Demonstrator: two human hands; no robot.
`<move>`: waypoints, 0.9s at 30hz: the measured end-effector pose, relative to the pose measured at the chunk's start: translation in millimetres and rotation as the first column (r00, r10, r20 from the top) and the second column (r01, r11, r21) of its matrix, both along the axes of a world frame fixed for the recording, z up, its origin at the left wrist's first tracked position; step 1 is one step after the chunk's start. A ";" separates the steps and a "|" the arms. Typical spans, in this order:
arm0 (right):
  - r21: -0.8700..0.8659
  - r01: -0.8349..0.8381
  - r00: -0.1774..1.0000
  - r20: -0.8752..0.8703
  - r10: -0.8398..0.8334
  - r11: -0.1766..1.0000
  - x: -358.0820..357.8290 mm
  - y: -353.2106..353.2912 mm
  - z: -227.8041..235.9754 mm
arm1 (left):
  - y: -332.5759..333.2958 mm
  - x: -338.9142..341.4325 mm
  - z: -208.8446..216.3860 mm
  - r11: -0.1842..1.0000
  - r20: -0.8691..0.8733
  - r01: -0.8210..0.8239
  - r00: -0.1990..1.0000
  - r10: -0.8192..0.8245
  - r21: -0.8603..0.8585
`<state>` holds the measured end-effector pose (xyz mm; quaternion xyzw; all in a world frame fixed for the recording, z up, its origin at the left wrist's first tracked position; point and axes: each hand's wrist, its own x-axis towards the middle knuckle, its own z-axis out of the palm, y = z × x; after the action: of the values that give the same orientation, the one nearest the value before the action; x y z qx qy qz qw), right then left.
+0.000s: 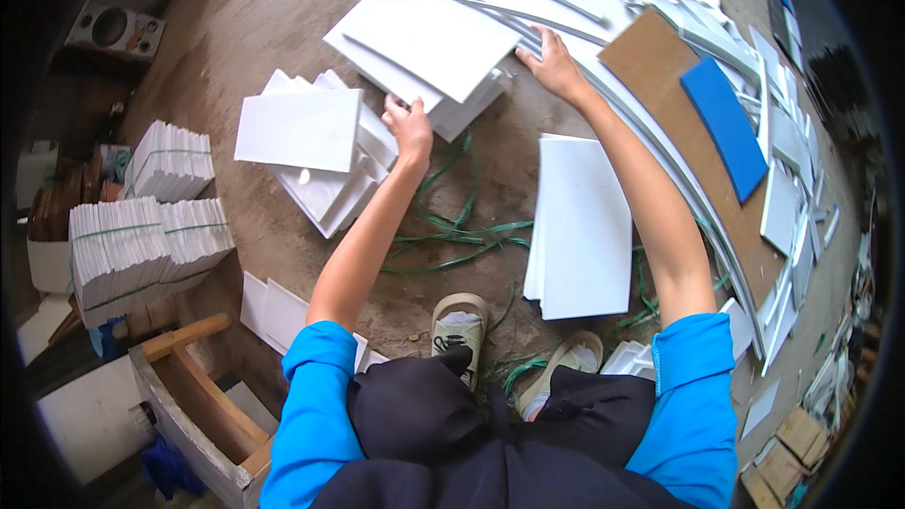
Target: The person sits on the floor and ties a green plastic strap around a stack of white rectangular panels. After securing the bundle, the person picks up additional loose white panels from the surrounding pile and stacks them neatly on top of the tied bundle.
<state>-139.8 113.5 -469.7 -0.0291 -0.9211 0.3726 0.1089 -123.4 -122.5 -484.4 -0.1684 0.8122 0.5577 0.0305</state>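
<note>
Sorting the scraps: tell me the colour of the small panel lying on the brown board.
Blue panel, on the brown board; head view.
</note>
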 end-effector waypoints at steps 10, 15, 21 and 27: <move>0.099 -0.055 0.985 0.168 0.038 0.994 -41.9 -68.5 -19.2 | 4.1 -29.9 6.0 0.905 0.245 -0.163 0.967 0.068 0.392; 0.057 -0.012 0.927 0.376 -0.010 0.998 -35.7 -57.9 5.2 | 28.0 -29.2 19.3 0.881 0.333 -0.341 0.915 0.229 0.328; -0.139 -0.004 0.943 0.328 0.050 0.990 17.0 -16.9 18.5 | 14.9 23.4 5.2 0.841 0.049 0.188 0.968 -0.246 0.507; -0.585 -0.040 0.990 0.088 0.113 0.810 112.7 16.6 68.4 | 34.4 96.6 -2.8 0.672 -0.424 0.690 0.711 -0.562 0.267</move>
<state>-27.1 130.1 -401.3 -0.0459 -0.7684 0.6379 0.0249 -26.9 -88.0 -487.2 0.2230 0.6792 0.6870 0.1304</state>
